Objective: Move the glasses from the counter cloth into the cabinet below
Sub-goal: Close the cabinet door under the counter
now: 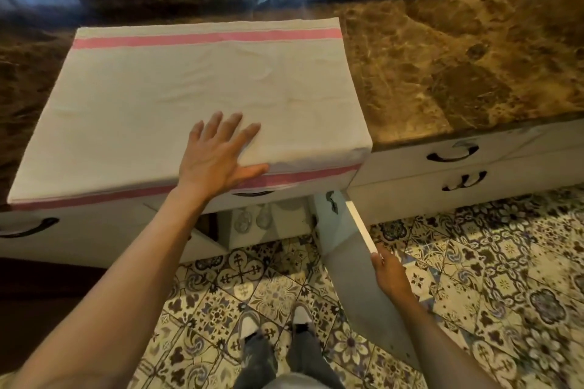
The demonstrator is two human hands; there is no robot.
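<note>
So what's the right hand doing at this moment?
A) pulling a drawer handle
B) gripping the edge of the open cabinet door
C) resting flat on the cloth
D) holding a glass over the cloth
B: the right hand has its fingers on the edge of the open cabinet door, while the left hand is the one lying flat on the cloth.

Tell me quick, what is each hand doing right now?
Left hand: open, flat on the cloth, holding nothing.
Right hand: fingers closed on the edge of the open cabinet door.
</note>
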